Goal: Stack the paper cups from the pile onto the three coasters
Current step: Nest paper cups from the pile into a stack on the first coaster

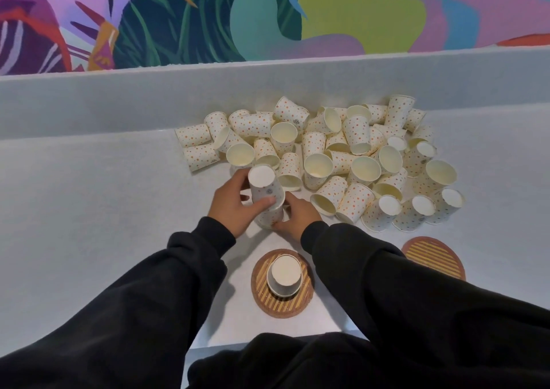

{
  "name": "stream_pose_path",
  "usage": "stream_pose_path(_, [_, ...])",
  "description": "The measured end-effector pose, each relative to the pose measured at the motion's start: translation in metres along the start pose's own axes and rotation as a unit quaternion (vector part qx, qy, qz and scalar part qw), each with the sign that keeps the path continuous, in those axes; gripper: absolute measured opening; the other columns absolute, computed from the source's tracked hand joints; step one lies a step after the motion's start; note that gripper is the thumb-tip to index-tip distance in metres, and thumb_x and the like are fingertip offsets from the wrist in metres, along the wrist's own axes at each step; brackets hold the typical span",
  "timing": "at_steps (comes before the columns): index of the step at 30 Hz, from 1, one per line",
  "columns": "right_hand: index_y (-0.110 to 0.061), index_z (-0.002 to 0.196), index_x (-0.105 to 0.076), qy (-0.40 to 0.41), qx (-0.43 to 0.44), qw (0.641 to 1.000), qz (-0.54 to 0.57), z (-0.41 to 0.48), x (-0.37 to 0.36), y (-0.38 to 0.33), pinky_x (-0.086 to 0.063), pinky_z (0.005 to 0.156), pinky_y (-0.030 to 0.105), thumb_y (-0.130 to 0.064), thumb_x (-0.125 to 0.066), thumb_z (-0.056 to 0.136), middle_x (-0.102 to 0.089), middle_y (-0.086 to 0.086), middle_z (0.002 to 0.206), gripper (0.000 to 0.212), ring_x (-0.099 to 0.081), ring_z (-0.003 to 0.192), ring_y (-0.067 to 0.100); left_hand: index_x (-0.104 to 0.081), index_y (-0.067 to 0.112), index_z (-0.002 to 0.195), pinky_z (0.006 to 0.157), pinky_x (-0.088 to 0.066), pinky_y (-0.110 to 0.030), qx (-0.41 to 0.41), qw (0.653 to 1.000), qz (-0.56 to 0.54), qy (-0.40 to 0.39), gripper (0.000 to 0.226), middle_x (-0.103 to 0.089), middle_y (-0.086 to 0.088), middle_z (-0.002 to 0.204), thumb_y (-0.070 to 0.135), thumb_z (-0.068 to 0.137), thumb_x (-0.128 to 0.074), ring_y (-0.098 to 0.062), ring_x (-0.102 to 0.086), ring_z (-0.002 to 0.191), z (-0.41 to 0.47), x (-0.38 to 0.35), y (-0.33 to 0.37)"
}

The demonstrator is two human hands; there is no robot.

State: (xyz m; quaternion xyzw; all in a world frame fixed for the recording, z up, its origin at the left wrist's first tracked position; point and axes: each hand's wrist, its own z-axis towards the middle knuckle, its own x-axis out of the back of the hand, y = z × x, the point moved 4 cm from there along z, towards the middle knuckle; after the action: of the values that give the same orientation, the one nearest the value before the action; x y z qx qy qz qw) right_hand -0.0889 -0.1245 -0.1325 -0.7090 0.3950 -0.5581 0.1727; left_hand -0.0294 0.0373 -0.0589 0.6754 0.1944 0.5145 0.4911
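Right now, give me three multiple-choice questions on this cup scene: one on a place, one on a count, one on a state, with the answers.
1. Where does the placed cup sit?
A. on the ledge
B. on the middle coaster
C. on the floor

2. How many coasters show?
A. one
B. two
C. four

3. What are the hands doing?
A. resting flat on the table
B. hanging idle
C. both holding upside-down cups

Answers:
1 B, it stands base up on that coaster.
2 B, only the middle one and the bare right coaster show.
3 C, the left hand grips the upper cup and the right hand holds the lower cup.
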Motion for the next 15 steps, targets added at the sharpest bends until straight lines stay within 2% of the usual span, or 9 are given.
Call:
stream_pose_path(5, [-0.029, 0.145, -0.049, 0.0, -0.013, 1.0, 0.003, -0.001, 0.0, 0.004, -0.053, 0.103, 0.042, -0.04, -0.083, 0.077, -0.067, 0.0, 0.137, 0.077, -0.064, 0.122, 0.025, -0.053, 0.028, 0.137, 0.083, -0.044, -0.014, 0.0, 0.998, 0.05, -0.032, 0.066, -0.062, 0.011, 0.13, 0.041, 0.08, -0.084, -0.006, -0.056, 0.112, -0.005, -0.021, -0.015])
stream_pose_path(11, [-0.028, 0.145, -0.048, -0.004, -0.011, 1.0, 0.001, -0.001, 0.001, 0.006, -0.05, 0.1, 0.034, -0.042, -0.085, 0.077, -0.066, 0.002, 0.136, 0.079, -0.063, 0.121, 0.024, -0.053, 0.029, 0.134, 0.098, -0.05, -0.033, 0.023, 0.996, 0.077, -0.05, 0.064, -0.062, 0.008, 0.131, 0.042, 0.079, -0.084, -0.01, -0.056, 0.114, -0.008, -0.038, -0.037])
stream_pose_path(15, [-0.03, 0.141, -0.054, 0.003, -0.009, 1.0, -0.004, -0.001, -0.002, 0.007, -0.052, 0.102, 0.039, -0.042, -0.085, 0.075, -0.068, -0.001, 0.133, 0.074, -0.063, 0.119, 0.023, -0.049, 0.029, 0.136, 0.098, -0.049, -0.032, 0.051, 0.995, 0.066, -0.053, 0.068, -0.061, 0.007, 0.133, 0.037, 0.079, -0.086, -0.012, -0.057, 0.116, -0.009, -0.045, -0.048])
